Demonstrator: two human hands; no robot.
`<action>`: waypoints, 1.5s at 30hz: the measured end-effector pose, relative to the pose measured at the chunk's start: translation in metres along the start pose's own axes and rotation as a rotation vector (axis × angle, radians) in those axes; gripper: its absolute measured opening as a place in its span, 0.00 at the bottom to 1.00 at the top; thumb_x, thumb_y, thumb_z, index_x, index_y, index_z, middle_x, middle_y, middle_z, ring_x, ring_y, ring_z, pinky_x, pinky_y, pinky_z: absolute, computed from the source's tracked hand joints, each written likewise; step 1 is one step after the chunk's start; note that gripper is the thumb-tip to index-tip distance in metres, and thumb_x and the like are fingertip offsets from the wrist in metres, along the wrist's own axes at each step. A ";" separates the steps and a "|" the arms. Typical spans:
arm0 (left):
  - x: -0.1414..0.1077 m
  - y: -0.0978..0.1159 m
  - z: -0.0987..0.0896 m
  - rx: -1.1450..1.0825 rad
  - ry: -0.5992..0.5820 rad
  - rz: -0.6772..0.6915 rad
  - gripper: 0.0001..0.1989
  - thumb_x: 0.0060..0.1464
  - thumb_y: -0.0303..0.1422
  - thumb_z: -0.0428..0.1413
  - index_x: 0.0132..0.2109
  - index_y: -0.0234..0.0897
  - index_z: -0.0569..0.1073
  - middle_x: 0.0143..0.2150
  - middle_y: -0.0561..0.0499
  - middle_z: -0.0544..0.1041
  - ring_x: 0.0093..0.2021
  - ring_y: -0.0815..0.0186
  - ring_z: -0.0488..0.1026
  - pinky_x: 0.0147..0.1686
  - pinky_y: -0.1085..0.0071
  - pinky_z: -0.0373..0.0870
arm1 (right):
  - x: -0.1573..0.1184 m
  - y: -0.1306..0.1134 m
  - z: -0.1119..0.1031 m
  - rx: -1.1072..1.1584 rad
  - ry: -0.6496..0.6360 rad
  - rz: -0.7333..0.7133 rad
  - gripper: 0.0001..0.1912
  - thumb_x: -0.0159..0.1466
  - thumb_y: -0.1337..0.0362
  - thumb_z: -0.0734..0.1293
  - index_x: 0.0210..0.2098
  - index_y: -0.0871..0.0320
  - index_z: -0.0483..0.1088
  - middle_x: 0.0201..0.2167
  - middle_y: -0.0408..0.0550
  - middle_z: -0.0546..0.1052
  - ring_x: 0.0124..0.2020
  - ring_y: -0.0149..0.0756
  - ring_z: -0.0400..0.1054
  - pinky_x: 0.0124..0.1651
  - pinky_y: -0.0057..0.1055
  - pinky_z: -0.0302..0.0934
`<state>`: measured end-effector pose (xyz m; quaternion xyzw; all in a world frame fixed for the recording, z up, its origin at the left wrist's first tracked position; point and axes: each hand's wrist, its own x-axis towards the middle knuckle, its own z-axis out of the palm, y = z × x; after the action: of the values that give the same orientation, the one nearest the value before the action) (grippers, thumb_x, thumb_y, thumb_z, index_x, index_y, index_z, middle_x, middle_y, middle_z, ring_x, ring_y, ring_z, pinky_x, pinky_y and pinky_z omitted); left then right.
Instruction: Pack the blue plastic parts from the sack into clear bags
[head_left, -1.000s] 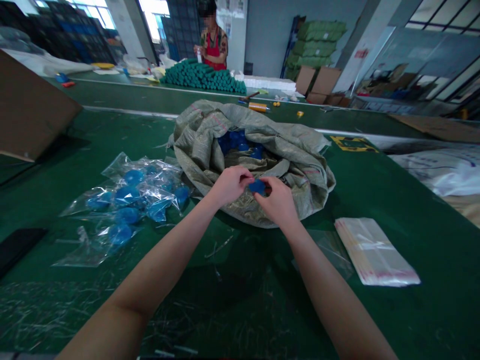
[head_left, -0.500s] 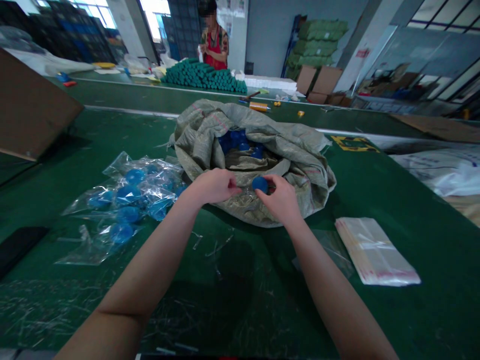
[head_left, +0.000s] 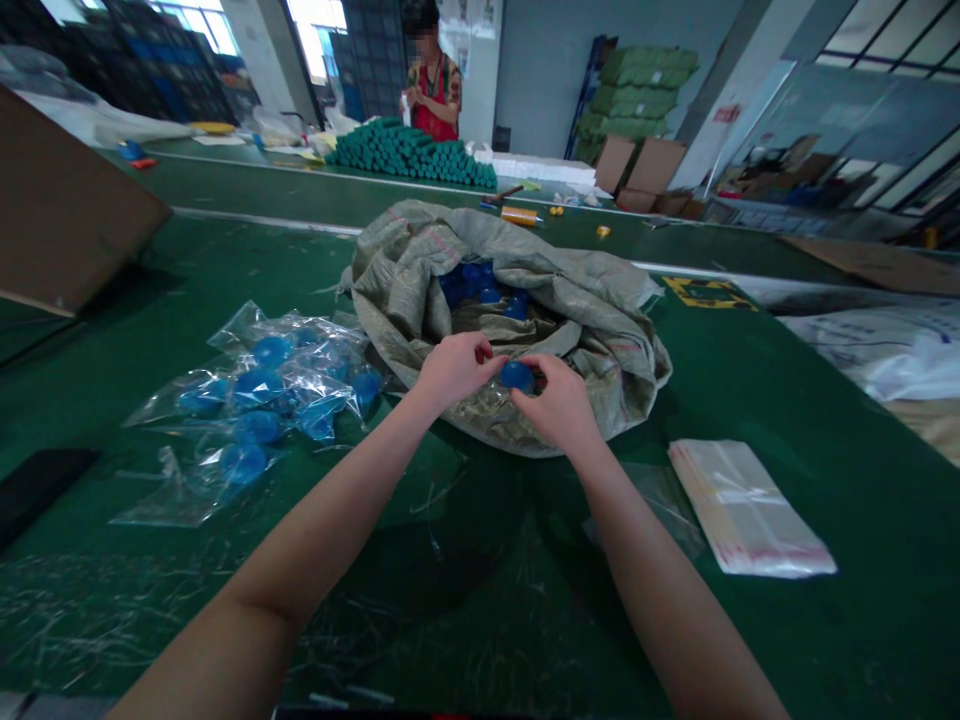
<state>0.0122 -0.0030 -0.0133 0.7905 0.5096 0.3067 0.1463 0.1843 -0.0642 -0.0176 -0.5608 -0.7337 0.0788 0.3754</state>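
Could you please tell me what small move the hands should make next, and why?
I would probably turn the blue piece slightly with the right hand, bringing more of its edge to the left hand. The right hand holds it by the sack, and the left is close beside it; whether they touch is unclear.

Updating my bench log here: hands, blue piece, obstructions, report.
Right hand pinching round blue piece. Left hand close beside it, contact unclear. Woven sack below and behind; nothing seen blocking the piece.
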 end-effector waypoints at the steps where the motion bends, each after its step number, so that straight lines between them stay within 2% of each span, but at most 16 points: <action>1: 0.000 0.000 0.000 -0.002 -0.001 0.009 0.14 0.55 0.44 0.58 0.34 0.37 0.76 0.32 0.49 0.78 0.30 0.65 0.71 0.31 0.69 0.63 | 0.000 0.000 -0.001 0.001 0.001 -0.003 0.16 0.54 0.69 0.67 0.43 0.60 0.71 0.41 0.53 0.76 0.43 0.44 0.71 0.47 0.40 0.66; 7: -0.003 0.009 -0.002 0.064 0.001 0.074 0.07 0.55 0.35 0.56 0.35 0.37 0.77 0.36 0.48 0.79 0.34 0.63 0.73 0.35 0.69 0.66 | 0.001 -0.001 -0.004 0.003 0.027 0.006 0.14 0.55 0.66 0.68 0.43 0.60 0.71 0.41 0.54 0.77 0.43 0.43 0.71 0.47 0.40 0.66; 11: -0.007 0.015 0.005 0.117 0.065 0.075 0.07 0.56 0.34 0.55 0.35 0.38 0.77 0.37 0.48 0.79 0.37 0.62 0.75 0.37 0.68 0.67 | 0.002 -0.001 -0.006 -0.042 0.059 0.035 0.12 0.57 0.62 0.68 0.40 0.60 0.71 0.39 0.54 0.77 0.41 0.45 0.71 0.47 0.41 0.66; 16: -0.010 0.019 0.012 0.164 0.129 0.095 0.10 0.59 0.35 0.52 0.34 0.37 0.76 0.36 0.48 0.79 0.36 0.62 0.75 0.37 0.68 0.68 | 0.001 -0.001 -0.008 -0.147 0.031 0.042 0.11 0.57 0.63 0.68 0.38 0.60 0.69 0.37 0.55 0.75 0.41 0.46 0.70 0.47 0.42 0.64; 20: -0.012 0.023 0.014 0.209 0.139 0.122 0.11 0.61 0.35 0.51 0.36 0.37 0.76 0.38 0.48 0.78 0.35 0.64 0.75 0.33 0.70 0.66 | 0.001 0.000 -0.007 -0.149 0.003 0.118 0.10 0.56 0.63 0.68 0.37 0.58 0.67 0.36 0.54 0.75 0.40 0.46 0.70 0.44 0.40 0.64; 25: -0.016 0.026 0.019 0.237 0.111 0.178 0.13 0.63 0.36 0.48 0.38 0.38 0.76 0.39 0.47 0.77 0.35 0.65 0.74 0.31 0.71 0.65 | 0.002 0.002 -0.006 -0.063 -0.004 0.243 0.14 0.56 0.61 0.69 0.40 0.58 0.67 0.35 0.51 0.77 0.37 0.43 0.72 0.41 0.38 0.64; 32: -0.014 0.023 0.026 0.118 0.070 0.215 0.11 0.63 0.34 0.49 0.38 0.37 0.75 0.37 0.46 0.77 0.36 0.64 0.74 0.35 0.70 0.67 | 0.002 0.007 -0.001 -0.125 0.018 0.198 0.16 0.59 0.58 0.70 0.43 0.59 0.70 0.39 0.55 0.78 0.41 0.46 0.73 0.44 0.40 0.65; 36: -0.010 0.020 0.028 -0.010 0.058 0.207 0.09 0.61 0.32 0.51 0.35 0.35 0.74 0.34 0.47 0.77 0.35 0.65 0.72 0.39 0.69 0.67 | 0.002 0.008 0.003 -0.208 -0.030 0.188 0.16 0.60 0.55 0.69 0.42 0.60 0.73 0.41 0.59 0.76 0.42 0.48 0.72 0.46 0.42 0.65; 41: -0.009 0.020 0.030 -0.053 0.102 0.185 0.08 0.59 0.30 0.51 0.33 0.34 0.73 0.33 0.47 0.77 0.34 0.65 0.71 0.39 0.69 0.67 | 0.004 0.010 0.002 -0.078 -0.042 0.272 0.21 0.54 0.56 0.73 0.44 0.60 0.73 0.41 0.56 0.77 0.42 0.45 0.72 0.47 0.41 0.65; 45: -0.009 0.020 0.029 -0.129 0.146 0.078 0.08 0.58 0.31 0.52 0.33 0.34 0.73 0.31 0.48 0.77 0.31 0.66 0.71 0.36 0.70 0.67 | 0.006 0.012 -0.004 0.151 -0.105 0.325 0.21 0.53 0.56 0.74 0.43 0.61 0.75 0.40 0.53 0.80 0.40 0.41 0.74 0.45 0.38 0.67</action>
<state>0.0421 -0.0171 -0.0274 0.7741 0.4670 0.4012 0.1472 0.1953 -0.0561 -0.0181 -0.6373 -0.6441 0.2223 0.3600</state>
